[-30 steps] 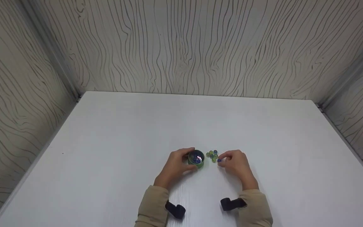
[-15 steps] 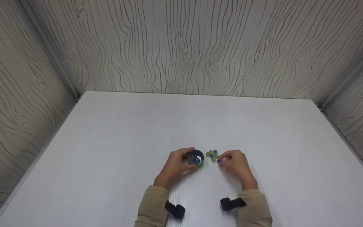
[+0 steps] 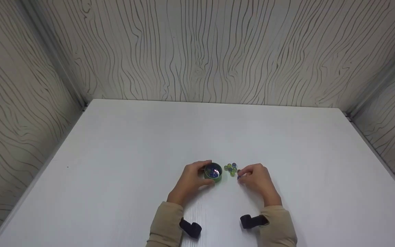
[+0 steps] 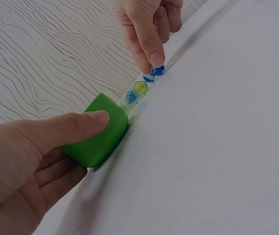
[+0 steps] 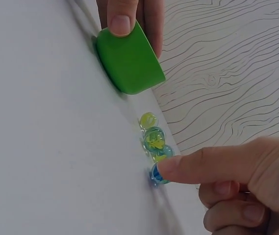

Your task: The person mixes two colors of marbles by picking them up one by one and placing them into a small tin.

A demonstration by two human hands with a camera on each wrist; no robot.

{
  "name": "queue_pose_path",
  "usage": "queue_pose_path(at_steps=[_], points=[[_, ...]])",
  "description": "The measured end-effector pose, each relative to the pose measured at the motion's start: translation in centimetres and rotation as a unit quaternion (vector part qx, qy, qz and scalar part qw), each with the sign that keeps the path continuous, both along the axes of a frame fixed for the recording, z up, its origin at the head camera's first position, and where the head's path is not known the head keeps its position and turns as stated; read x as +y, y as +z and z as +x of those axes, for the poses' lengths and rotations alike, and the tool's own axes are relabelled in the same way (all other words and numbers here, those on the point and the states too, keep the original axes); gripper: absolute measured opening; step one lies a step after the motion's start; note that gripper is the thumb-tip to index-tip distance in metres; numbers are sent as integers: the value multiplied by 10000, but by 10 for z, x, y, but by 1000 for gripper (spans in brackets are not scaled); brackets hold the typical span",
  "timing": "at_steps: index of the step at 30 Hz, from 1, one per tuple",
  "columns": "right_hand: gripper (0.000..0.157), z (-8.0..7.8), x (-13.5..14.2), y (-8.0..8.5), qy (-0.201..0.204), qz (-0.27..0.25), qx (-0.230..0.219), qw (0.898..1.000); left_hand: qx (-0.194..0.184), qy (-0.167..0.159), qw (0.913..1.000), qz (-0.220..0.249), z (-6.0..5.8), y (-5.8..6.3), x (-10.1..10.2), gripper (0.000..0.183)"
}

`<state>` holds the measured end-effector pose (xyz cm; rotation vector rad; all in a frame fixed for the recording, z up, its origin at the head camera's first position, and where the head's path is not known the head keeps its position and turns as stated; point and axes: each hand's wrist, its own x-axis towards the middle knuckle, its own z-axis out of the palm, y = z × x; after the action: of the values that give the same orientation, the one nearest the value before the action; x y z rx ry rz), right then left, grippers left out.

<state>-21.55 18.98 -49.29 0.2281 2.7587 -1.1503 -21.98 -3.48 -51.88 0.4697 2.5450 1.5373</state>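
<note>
A small green cup (image 3: 213, 172) stands upright on the white table with several blue marbles inside. My left hand (image 3: 191, 180) grips it from the left, thumb on the near side and fingers round the far side. To its right lies a cluster of yellow-green and blue glass marbles (image 3: 232, 169). Beside the cluster, my right hand (image 3: 257, 180) pinches a blue marble (image 5: 157, 174) between thumb and index finger, low at the table surface. The left wrist view shows the blue marble (image 4: 158, 70) under the right fingertips, touching or very near a neighbouring marble.
The white table (image 3: 132, 144) reaches back to a panel (image 3: 197, 51) with a wood-grain pattern, and similar panels close both sides. Dark wrist mounts (image 3: 191, 229) stick out from the beige sleeves (image 3: 166, 221).
My right fingertips have shifted slightly right and nearer me with the blue marble, a little away from the cluster. The left hand and the green cup have stayed put.
</note>
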Motion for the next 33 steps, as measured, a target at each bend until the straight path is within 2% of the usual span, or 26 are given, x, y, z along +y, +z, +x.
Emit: queue_pose_path(at_steps=[6,16,33], points=[[13,1,3,2,-3,-104,-268,9996,-1,-23,10000,-3,0,0,0,64],[16,2,6,2,147,-29,-366,9992,74,-50,10000,13,-1,-1,-1,64],[17,3,7,1,193,39,-214,9996,69,-51,9999,-67,-2,-2,0,64]])
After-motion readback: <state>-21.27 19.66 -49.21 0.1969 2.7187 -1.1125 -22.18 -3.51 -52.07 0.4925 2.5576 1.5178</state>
